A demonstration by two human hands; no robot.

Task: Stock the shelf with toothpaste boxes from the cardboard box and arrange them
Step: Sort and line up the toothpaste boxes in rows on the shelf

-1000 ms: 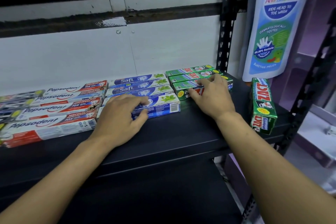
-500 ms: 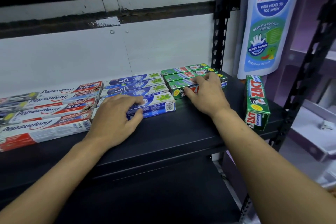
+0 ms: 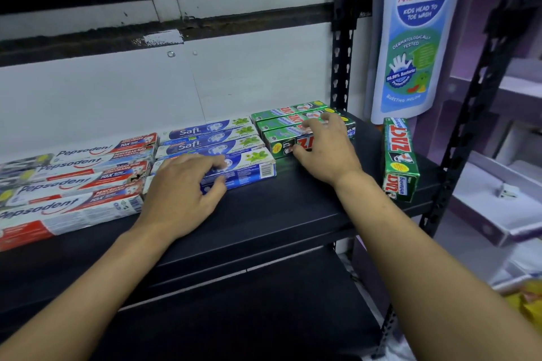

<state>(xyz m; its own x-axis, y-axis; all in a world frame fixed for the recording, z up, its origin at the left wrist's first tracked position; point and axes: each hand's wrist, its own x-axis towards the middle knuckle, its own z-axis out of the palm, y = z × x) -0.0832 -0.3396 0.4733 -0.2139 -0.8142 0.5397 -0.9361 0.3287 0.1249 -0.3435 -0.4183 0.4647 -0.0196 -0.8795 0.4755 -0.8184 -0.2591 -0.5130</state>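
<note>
**Mia:** What is on the shelf (image 3: 293,214)?

**Sam:** Toothpaste boxes, lying flat in rows. On the left are the red and white Pepsodent boxes (image 3: 73,184). In the middle are the blue Safi boxes (image 3: 205,138). On the right, by the black post (image 3: 341,53), are the green Zact boxes (image 3: 278,126). The three groups sit side by side, near the white wall (image 3: 117,91).

**Mia:** Where is the left hand (image 3: 181,193)?

**Sam:** On the front Safi box (image 3: 255,168), the blue one nearest the person. The fingers bend over its top. The thumb presses on its front side. So the hand holds that box.

**Mia:** And the right hand (image 3: 325,152)?

**Sam:** It lies on the Zact boxes. The fingers are spread out and fairly straight on the tops. The thumb touches the front side of the nearest green box. The hand only rests there.

**Mia:** Are the hands together?

**Sam:** No, they are apart, one on each group. Both arms reach in over the front edge of the shelf.

**Mia:** Is any box all alone?

**Sam:** Yes, the lone Zact box (image 3: 400,158). It is at the right end of the shelf, well apart from the other green ones. It is turned so it points from front to back.

**Mia:** What is behind it?

**Sam:** A tall blue and white sign (image 3: 416,38) shaped like a bottle. It says "Anti-Bacterial".
</note>
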